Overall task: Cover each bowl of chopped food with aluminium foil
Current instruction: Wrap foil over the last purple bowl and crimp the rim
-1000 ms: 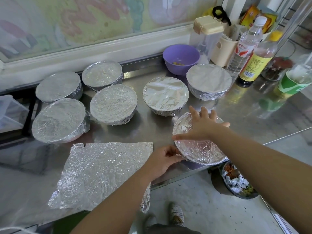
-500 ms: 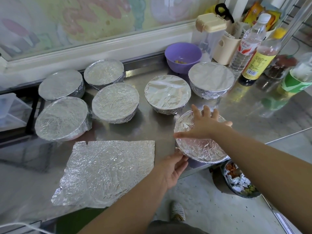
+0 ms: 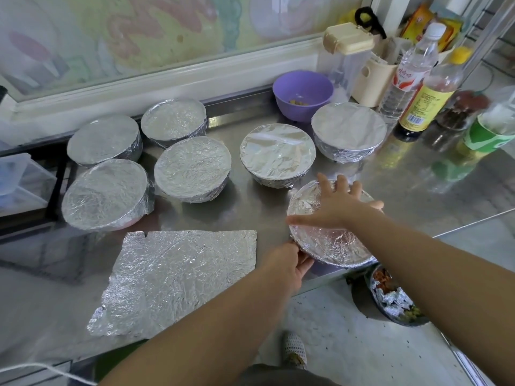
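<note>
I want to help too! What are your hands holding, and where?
Right hand lies flat on the foil top of the nearest bowl, holding nothing. Left hand touches that bowl's near-left rim; whether it grips there cannot be told.

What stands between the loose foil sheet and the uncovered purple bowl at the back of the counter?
A foil-covered bowl sits on the straight line from the foil sheet to the purple bowl; lifted over it, nothing visible blocks the way.
</note>
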{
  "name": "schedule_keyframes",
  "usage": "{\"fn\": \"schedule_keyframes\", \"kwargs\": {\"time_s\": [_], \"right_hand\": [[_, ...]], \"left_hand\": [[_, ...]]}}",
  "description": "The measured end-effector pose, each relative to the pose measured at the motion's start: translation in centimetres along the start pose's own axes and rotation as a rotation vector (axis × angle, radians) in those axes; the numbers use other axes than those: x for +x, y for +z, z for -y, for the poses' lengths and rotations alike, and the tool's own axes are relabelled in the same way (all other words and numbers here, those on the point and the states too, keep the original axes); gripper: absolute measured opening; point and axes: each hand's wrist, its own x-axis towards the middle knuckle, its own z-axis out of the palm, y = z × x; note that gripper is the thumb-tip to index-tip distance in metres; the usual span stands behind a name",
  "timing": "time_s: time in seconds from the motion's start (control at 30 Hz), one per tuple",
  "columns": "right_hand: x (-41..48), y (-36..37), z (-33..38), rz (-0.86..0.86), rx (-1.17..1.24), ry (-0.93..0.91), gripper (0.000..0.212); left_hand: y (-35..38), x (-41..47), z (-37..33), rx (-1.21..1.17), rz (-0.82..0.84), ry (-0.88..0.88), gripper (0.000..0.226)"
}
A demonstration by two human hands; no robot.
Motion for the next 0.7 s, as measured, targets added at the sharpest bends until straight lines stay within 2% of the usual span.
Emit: {"fn": "schedule_keyframes", "kwargs": {"time_s": [0.23,0.33,0.43,0.5,0.57,0.67,0.7], "right_hand": [[-0.2,0.3,0.3,-0.001,0.036,0.048,0.147],[0.0,0.5,0.4,-0.025,0.095,0.096,0.147],[1.7,0.1,-0.3,0.010,0.143,0.116,0.161],[2.9,-0.3,-1.2,0.010,0.110,0.114,0.158],[3.4,-0.6,-1.8,-0.067,0.079,0.074,0.127],[3.8,-0.3,-2.2,-0.271,0.153,-0.046,0.057],[3.9,-0.2,-2.4,-0.324,0.207,-0.077,0.040]], "left_hand": [[0.6,-0.7,0.0,-0.088,-0.053,0.010,0.030],[0.2,-0.6,-1.2,-0.081,-0.030,0.021,0.022],[-0.4,0.3,-2.5,-0.029,-0.007,0.129,0.019],[-0.6,0.8,-2.9,0.006,0.008,0.212,0.018],[-0.5,1.3,-3.0,0.146,0.036,0.323,0.024],[-0.4,1.9,-2.6,0.425,0.015,0.481,0.033],[-0.4,2.4,-2.3,0.482,-0.006,0.526,0.037]]}}
